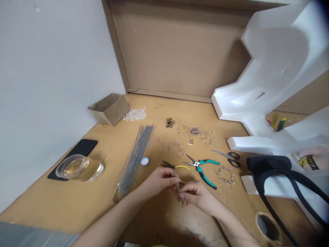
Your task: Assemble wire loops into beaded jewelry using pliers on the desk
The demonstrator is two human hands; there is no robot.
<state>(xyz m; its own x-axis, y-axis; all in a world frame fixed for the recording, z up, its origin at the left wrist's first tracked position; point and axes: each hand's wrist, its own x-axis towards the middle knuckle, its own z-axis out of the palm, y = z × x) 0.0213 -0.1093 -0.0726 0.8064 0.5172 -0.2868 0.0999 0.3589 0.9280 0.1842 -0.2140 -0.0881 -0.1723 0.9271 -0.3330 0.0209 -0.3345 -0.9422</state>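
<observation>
Near the table's front, my left hand (pixel 163 179) and my right hand (pixel 196 196) come close together, both with fingers pinched. Between them runs a short, thin grey strip (pixel 178 187), its upper end in my left fingers and its lower end in my right; its exact kind is too small to tell. Just beyond my left hand lie yellow-handled pliers (pixel 181 167), partly hidden by the fingers. Teal-handled long-nose pliers (pixel 202 166) rest spread apart behind my right hand. A bundle of thin grey wires (pixel 137 156) lies to the left, beside a small white round lid (pixel 144 161).
Scissors (pixel 230 157) and a beaded wire loop (pixel 226 176) lie at right. Farther back are tangled wire pieces (pixel 195 131), black rings (pixel 169 122), clear beads (pixel 135 114) and a cardboard box (pixel 110 111). A cup of liquid (pixel 79 168) stands left; white foam (pixel 246 144) borders the right.
</observation>
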